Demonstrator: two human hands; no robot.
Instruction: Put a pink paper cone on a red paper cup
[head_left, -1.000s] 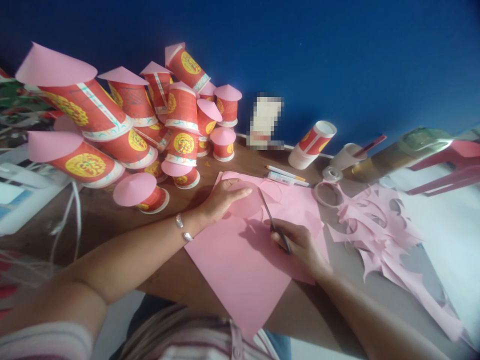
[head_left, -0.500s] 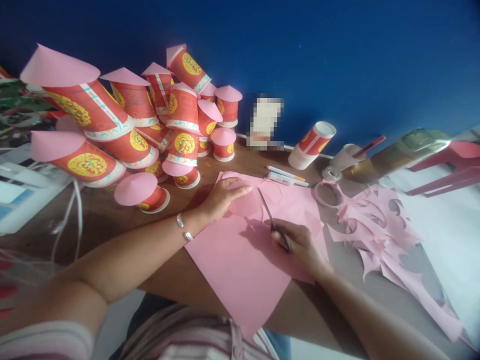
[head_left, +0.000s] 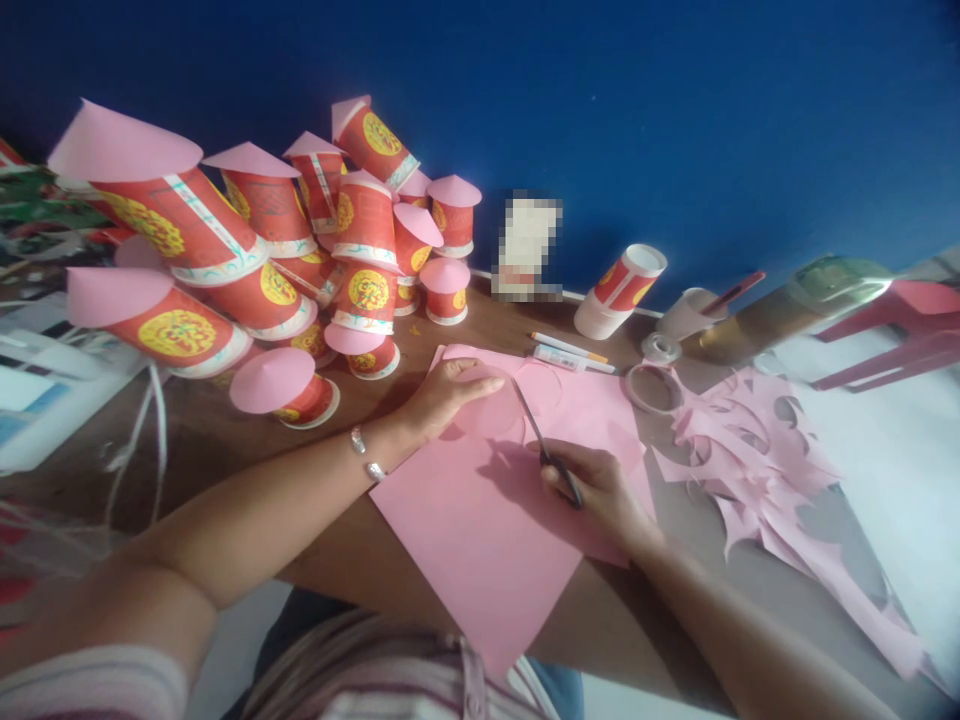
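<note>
A large pink paper sheet (head_left: 487, 540) lies on the wooden table in front of me. My left hand (head_left: 442, 395) grips a part-cut pink circle (head_left: 491, 410) of that sheet, thumb on top and the other fingers under the paper. My right hand (head_left: 592, 485) is closed on a pair of scissors (head_left: 541, 440). Their blades point up and away along the circle's right edge.
A pile of red paper cups with pink cone lids (head_left: 300, 260) fills the back left. One bare cup (head_left: 619, 290), two markers (head_left: 574, 352), tape rolls (head_left: 652, 385) and pink paper offcuts (head_left: 757, 460) lie to the right. A blue wall stands behind.
The scissor blades have moved slightly farther up along the circle's edge. Both hands stay almost where they were.
</note>
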